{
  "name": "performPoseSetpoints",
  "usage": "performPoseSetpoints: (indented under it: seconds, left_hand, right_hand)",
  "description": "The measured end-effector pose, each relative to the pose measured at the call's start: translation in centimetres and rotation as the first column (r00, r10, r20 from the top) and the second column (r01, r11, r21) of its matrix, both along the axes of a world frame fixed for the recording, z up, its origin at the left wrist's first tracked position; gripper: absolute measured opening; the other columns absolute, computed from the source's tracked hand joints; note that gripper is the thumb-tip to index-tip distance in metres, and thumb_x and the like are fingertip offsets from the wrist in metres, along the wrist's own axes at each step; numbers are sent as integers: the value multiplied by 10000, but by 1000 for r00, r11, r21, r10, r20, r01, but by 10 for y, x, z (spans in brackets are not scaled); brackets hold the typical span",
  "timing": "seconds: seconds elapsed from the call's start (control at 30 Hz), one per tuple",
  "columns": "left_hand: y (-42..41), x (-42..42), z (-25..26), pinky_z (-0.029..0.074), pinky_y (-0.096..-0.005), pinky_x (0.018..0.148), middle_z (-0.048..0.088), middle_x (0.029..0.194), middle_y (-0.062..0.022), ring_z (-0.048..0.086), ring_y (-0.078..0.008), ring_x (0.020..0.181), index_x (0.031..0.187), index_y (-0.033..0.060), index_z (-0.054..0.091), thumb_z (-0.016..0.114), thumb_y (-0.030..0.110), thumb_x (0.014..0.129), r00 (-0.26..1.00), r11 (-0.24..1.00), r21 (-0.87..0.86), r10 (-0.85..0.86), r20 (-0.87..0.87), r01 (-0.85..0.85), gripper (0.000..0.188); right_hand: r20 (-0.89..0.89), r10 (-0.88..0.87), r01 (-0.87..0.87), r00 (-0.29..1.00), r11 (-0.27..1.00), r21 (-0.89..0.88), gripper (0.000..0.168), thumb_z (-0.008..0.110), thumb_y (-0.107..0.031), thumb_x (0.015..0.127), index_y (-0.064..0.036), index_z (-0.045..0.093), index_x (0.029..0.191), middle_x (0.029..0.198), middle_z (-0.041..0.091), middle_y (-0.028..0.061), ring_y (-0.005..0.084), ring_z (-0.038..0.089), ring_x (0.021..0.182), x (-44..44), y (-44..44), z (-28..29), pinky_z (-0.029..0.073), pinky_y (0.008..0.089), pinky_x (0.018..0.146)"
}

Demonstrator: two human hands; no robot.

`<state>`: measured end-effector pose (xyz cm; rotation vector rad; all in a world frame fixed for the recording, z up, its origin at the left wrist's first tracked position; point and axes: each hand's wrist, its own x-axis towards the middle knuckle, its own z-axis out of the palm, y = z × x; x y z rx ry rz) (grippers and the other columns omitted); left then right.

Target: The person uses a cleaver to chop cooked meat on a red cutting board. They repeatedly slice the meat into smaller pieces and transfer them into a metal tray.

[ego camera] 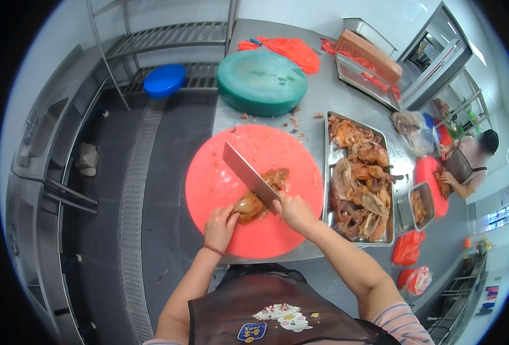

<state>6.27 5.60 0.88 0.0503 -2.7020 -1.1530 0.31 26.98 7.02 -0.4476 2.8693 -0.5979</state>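
My right hand is closed around the handle end of a cleaver, whose broad blade slants up and left. The blade stands over a piece of browned cooked poultry and partly hides it; more of the meat shows on the blade's far side. Fingers of my left hand pinch the near left end of the piece, a little away from the blade. All this lies on a round red cutting board. Whether the edge has entered the meat cannot be seen.
A steel tray of cooked poultry stands right of the board. Beyond are a thick green round board and a red plastic bag. A co-worker works at a red board on the right, near a steel container.
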Motion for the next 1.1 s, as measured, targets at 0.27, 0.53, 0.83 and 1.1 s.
performPoseSetpoints:
  seconds: [0.27,0.53,0.83,1.1]
  left_hand:
    - [-15,10,-3,480,-374,676,621,801,-116,582,-294,768,911,25,681,678,99,786,990,999,-23,-25,-137,22,145]
    - [-8,11,-16,487,-376,691,639,844,-130,591,-298,787,915,11,677,680,78,778,979,999,-10,-51,-198,50,152]
    - [-7,20,-13,469,-378,718,628,847,-118,582,-294,792,957,10,668,657,101,814,979,1000,3,-20,-201,21,169]
    - [-4,15,-17,444,-377,731,622,824,-103,578,-279,799,960,37,675,671,112,796,970,993,-109,-58,-235,33,180]
  right_hand:
    - [-419,-167,-31,892,905,-425,148,525,-176,925,-30,499,919,618,579,205,394,596,559,4,-46,130,471,481,494]
    - [-40,7,-4,999,998,67,229,520,-246,916,-19,512,896,661,610,244,423,613,603,19,-23,9,498,476,536]
    - [-425,-153,-56,892,896,-441,164,554,-186,902,-29,507,914,587,565,217,414,586,556,17,-55,138,464,486,496]
    - [-65,11,-6,998,998,67,197,539,-202,900,-6,523,907,609,586,240,432,602,584,25,-25,-1,496,504,537]
